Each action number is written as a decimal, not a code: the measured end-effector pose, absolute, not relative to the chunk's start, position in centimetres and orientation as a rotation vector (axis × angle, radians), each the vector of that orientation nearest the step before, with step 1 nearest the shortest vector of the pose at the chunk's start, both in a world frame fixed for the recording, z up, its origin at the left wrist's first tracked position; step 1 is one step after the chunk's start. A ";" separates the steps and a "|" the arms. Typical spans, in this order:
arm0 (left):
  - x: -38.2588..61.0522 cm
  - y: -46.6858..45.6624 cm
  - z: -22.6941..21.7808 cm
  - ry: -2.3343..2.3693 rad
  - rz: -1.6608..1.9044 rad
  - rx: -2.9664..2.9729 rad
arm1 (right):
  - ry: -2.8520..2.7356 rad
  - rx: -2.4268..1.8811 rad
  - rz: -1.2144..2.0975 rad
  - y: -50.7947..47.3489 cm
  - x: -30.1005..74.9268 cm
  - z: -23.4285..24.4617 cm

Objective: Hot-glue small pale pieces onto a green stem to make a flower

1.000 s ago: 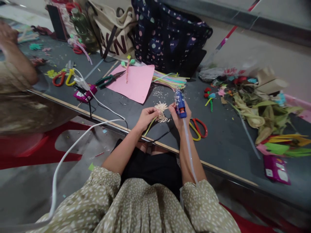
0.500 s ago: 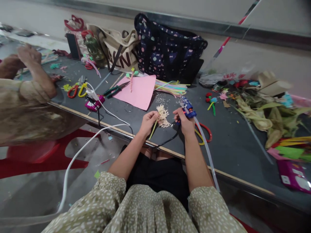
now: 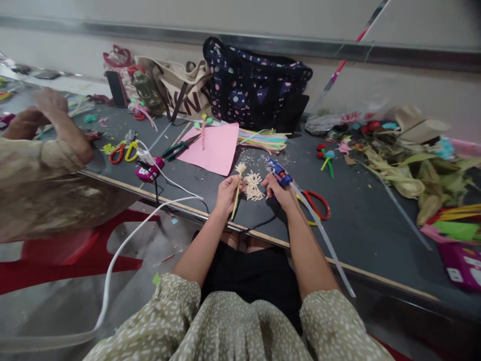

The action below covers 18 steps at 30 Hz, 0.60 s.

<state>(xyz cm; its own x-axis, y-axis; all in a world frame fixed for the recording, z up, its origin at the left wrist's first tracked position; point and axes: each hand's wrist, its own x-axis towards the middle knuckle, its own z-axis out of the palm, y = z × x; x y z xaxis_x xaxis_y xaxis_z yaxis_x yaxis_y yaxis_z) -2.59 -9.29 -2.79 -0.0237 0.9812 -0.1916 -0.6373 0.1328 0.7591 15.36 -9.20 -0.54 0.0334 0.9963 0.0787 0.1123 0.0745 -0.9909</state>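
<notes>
My left hand (image 3: 227, 194) pinches a thin yellow-green stem (image 3: 236, 204) topped by a small cream tuft (image 3: 241, 168). Beside its fingers, a loose pile of short cream pieces (image 3: 254, 186) lies on the dark table. On the far side of the pile, my right hand (image 3: 280, 191) is closed around the handle of a blue glue gun (image 3: 277, 171), which is mostly covered by the hand. The gun's nozzle points up and left, and a long translucent glue stick (image 3: 322, 233) sticks out of its back. Red-and-yellow-handled scissors (image 3: 322, 204) lie right of that hand.
Pink paper (image 3: 212, 150), dark-handled pliers (image 3: 180, 148) and striped pipe cleaners (image 3: 263, 140) lie ahead. A dotted bag (image 3: 255, 85) and a canvas tote (image 3: 184, 93) stand behind. Dried husks (image 3: 417, 175) fill the right. A white cable (image 3: 124, 240) crosses the left. Another person's arm (image 3: 71, 128) is at far left.
The cream tuft on the stem has been lifted from the pile, and now shows upright and separate. The glue gun has shifted left and turned, its stick swinging to the right.
</notes>
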 end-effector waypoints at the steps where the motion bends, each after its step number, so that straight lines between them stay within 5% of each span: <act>1: -2.6 -9.3 -2.8 0.821 1.399 0.525 | -1.301 -1.256 1.058 -9.2 15.4 -0.6; 18: -2.7 -9.2 -2.5 0.826 1.378 0.454 | -1.532 -1.226 1.027 -10.6 14.8 0.1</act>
<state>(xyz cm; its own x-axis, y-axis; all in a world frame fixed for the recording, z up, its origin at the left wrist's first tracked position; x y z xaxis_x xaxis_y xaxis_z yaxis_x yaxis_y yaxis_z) -2.68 -9.23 -2.47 -0.0171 0.9691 -0.2461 -0.6735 0.1707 0.7192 14.83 -10.63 0.08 -0.1098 0.9837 0.1421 0.2421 0.1651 -0.9561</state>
